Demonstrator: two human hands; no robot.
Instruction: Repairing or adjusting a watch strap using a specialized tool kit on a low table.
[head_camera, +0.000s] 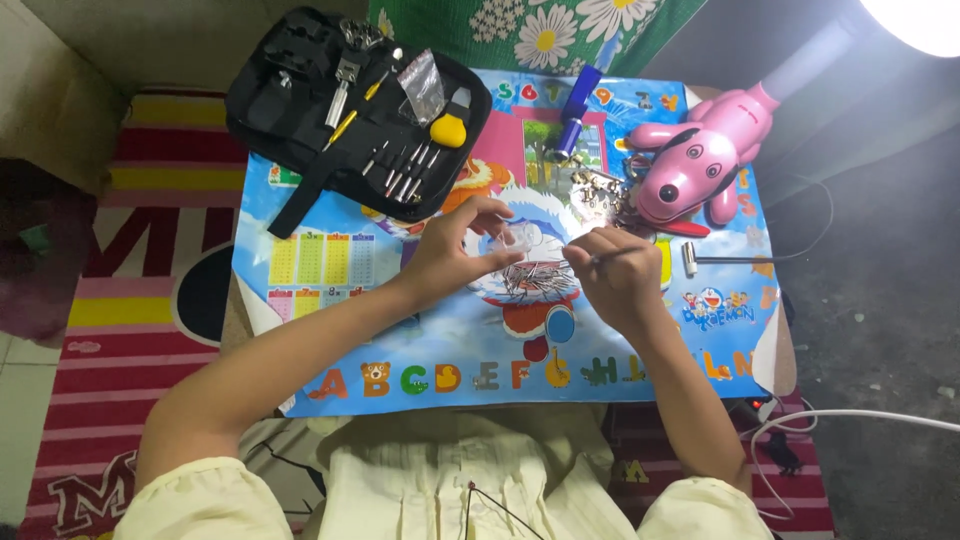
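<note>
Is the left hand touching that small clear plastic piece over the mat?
Touching. The head view shows the left hand with its fingertips closed around the small clear plastic piece, no gap visible between them.

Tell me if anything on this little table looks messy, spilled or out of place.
Mostly tidy. A loose heap of thin metal pins lies spread on the mat below both hands, and small metal parts are scattered beside the pink dog lamp. The tool case overhangs the mat's top left corner.
</note>
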